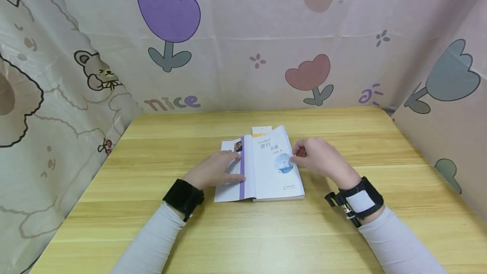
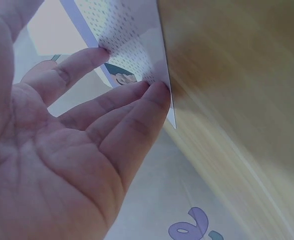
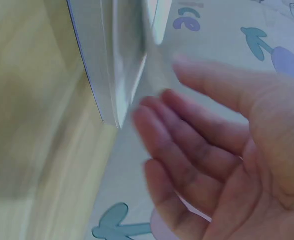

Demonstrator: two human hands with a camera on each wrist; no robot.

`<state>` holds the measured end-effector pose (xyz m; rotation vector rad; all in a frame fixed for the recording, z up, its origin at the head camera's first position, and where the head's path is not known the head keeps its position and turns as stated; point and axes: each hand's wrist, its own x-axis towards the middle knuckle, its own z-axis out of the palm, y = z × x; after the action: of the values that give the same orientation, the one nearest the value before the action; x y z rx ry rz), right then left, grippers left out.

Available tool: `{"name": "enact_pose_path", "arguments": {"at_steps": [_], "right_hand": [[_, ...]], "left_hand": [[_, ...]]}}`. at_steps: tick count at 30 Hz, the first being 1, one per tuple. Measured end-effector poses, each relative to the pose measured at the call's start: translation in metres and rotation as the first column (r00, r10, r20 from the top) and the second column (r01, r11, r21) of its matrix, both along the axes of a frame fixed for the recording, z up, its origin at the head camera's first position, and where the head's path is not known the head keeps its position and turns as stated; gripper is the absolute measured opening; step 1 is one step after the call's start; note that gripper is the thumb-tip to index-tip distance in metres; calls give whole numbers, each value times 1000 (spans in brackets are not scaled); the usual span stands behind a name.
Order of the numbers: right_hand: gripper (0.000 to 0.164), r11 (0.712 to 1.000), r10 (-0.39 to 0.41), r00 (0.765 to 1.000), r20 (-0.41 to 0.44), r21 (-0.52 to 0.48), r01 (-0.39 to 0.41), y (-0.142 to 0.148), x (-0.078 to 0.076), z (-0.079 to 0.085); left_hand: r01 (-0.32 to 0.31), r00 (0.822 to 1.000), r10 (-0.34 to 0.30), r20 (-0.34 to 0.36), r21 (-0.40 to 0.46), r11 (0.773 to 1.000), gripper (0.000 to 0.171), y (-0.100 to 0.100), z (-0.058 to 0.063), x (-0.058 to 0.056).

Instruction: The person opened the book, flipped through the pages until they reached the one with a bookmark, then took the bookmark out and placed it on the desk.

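An open book lies on the table, its white title page with a round blue picture facing up. My left hand rests on the inside flap at the left, fingers spread over its purple stripe and small print. In the left wrist view, the fingertips of the left hand touch the flap near its edge. My right hand is at the right edge of the title page, fingers loosely bent. The right wrist view shows the thumb and fingers of this hand apart, beside the book's page edges.
A white and yellow card sticks out behind the book's top edge. The wooden table ends at a printed cloth hanging at the back and sides. Both wrists wear black straps.
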<state>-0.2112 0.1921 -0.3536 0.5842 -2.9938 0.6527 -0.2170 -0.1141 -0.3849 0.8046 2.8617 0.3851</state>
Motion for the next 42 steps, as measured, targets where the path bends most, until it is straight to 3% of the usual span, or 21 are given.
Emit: {"name": "enact_pose_path", "arguments": {"at_steps": [5, 12, 29, 42], "right_hand": [[22, 997, -58, 996, -66, -46, 55, -5, 0, -3], [25, 993, -107, 992, -66, -55, 103, -7, -1, -7], [22, 996, -81, 996, -30, -40, 80, -5, -5, -15], [21, 992, -115, 993, 15, -43, 116, -5, -7, -17]], "left_hand": [[0, 1000, 0, -5, -7, 1000, 80, 0, 0, 0], [4, 1000, -4, -18, -8, 1000, 79, 0, 0, 0], [-6, 1000, 5, -20, -18, 1000, 78, 0, 0, 0], [-14, 1000, 14, -7, -21, 1000, 80, 2, 0, 1]]}}
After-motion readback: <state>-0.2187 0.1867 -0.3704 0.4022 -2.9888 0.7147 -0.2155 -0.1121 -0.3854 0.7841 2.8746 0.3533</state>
